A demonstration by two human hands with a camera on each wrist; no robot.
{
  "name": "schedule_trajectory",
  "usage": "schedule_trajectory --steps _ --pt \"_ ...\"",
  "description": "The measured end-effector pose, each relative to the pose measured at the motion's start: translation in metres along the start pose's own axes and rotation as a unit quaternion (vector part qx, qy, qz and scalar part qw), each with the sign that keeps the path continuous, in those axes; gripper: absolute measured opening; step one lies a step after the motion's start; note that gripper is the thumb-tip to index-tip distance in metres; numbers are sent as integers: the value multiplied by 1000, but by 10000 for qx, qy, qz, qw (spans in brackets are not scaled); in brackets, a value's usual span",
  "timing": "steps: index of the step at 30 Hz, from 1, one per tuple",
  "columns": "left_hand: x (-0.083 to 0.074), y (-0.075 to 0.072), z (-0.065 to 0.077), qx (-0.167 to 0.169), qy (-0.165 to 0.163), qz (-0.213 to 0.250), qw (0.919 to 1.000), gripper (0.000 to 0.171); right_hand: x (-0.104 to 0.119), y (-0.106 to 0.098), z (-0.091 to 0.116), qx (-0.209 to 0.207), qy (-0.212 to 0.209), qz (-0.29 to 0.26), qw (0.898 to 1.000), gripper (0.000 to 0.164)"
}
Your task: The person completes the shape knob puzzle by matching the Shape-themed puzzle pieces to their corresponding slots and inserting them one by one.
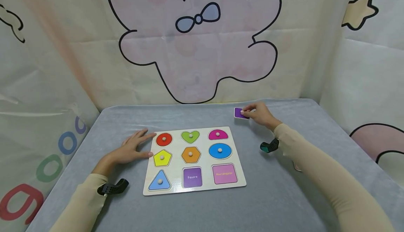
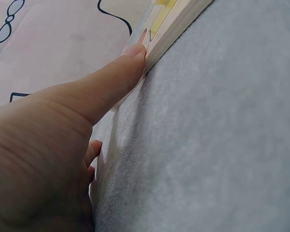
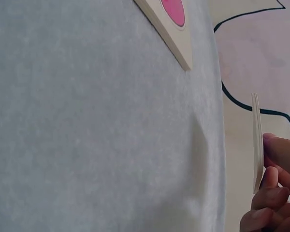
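Observation:
A white shape puzzle board (image 1: 195, 130) lies on the cloth, with several knobbed pieces seated in it. Its lower row has a blue triangle (image 1: 155, 184) and two bare recesses, the purple one marked "Square" (image 1: 192, 183) and the pink one marked "Rectangular" (image 1: 224, 179). My left hand (image 1: 130, 149) touches the board's left edge with thumb and index finger extended. Beyond the board's far right corner, my right hand (image 1: 259, 114) pinches a purple square puzzle piece (image 1: 237, 113) above the cloth. The right wrist view shows that piece edge-on (image 3: 257, 145) between fingers and thumb.
A pale-edged piece (image 1: 297, 167) is mostly hidden under the right forearm. Grey-blue cloth (image 1: 202, 211) covers the table. Printed curtains (image 1: 202, 49) hang behind and at both sides. Each wrist wears a dark band (image 1: 270, 145).

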State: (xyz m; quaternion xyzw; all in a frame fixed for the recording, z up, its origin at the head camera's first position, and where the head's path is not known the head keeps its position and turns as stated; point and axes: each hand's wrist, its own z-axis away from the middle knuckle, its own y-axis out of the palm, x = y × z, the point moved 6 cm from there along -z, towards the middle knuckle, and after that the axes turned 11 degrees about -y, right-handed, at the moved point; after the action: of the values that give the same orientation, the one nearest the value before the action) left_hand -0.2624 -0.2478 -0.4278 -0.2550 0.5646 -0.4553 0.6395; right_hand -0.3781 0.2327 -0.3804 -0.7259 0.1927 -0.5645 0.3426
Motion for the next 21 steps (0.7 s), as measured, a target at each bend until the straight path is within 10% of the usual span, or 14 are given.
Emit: schedule_trajectory --steps 21 --pt "-3 1 0 -32 -7 62 10000 86 35 14 8 182 -448 -162 9987 25"
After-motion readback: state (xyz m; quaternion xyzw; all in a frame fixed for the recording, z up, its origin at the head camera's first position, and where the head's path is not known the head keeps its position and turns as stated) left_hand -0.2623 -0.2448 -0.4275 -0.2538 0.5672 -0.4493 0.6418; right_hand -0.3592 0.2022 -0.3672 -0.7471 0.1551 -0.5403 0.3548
